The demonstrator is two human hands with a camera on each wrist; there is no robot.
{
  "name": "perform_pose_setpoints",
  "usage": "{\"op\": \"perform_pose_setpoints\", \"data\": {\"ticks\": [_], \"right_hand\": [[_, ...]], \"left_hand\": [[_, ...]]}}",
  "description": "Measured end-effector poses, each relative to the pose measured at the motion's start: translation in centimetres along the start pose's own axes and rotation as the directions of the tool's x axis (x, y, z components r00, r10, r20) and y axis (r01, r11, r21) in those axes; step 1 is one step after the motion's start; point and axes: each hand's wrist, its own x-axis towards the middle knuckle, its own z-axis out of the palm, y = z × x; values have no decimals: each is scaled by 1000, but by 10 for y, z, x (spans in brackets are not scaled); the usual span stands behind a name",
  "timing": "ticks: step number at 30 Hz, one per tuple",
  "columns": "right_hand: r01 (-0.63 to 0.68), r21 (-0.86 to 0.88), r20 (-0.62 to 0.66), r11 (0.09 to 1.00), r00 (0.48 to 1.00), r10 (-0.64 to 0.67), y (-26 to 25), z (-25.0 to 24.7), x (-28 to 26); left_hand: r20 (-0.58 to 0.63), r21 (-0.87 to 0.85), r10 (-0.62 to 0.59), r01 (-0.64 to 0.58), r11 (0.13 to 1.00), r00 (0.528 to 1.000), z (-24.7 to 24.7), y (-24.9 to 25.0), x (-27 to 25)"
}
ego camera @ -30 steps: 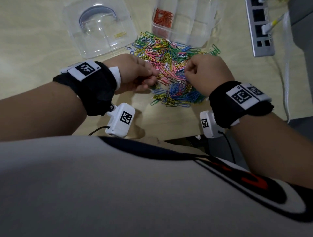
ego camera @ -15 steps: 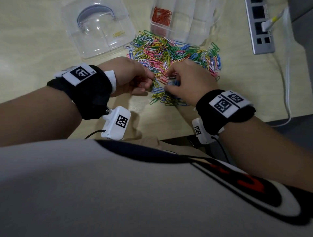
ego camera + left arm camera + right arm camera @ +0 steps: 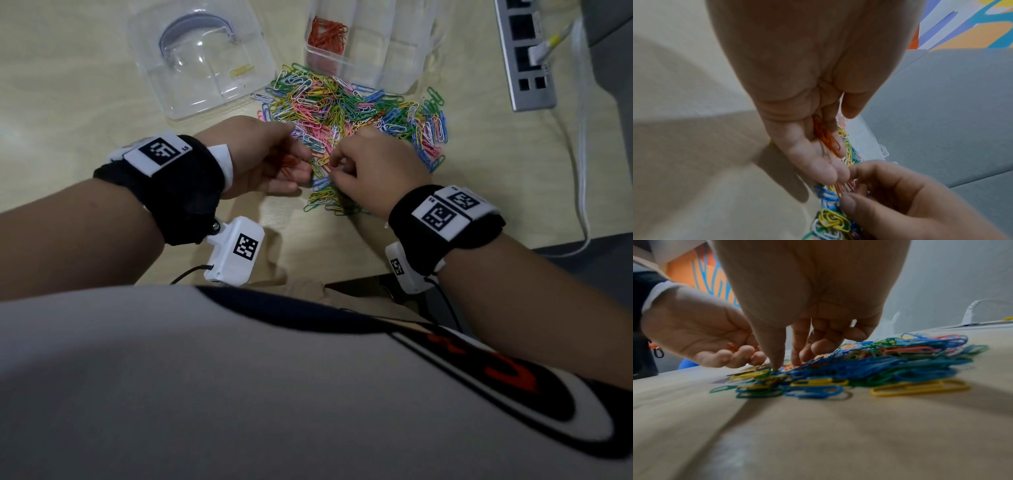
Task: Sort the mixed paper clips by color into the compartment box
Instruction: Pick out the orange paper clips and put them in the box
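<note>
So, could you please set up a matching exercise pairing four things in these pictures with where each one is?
Things:
1. bunch of orange paper clips
2. single yellow paper clip
3. sorted orange paper clips
4. grey metal power strip

Places:
A. in the clear plastic compartment box
B. cupped in the left hand
C. far right of the wooden table
D. on the clear plastic lid

Pairs: 1-B, 2-D, 3-A, 4-C

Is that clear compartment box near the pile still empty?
No. The compartment box holds orange clips in its left compartment; the compartments beside it look empty.
</note>
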Motion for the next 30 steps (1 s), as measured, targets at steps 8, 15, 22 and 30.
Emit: {"op": "perform_pose_setpoints", "data": {"ticks": [8,15,22,30], "right_hand": [[-36,-11,-81,999,996,35,-5,7,3],[-63,-105,-57,992,997,58,-9,10,7],[-65,-120,-87,991,995,54,-7,1,9],[12,309,-189,951,981,49,-16,-5,11]], "left_hand": [[-2,-29,-6,6,1000,1000,-1,0,2],[-17,-38,-6,6,999,1000,-3,2,3],[-11,-32,-4,4,999,1000,-4,5,3],[41,17,22,-22,1000,999,1,4,3]]}}
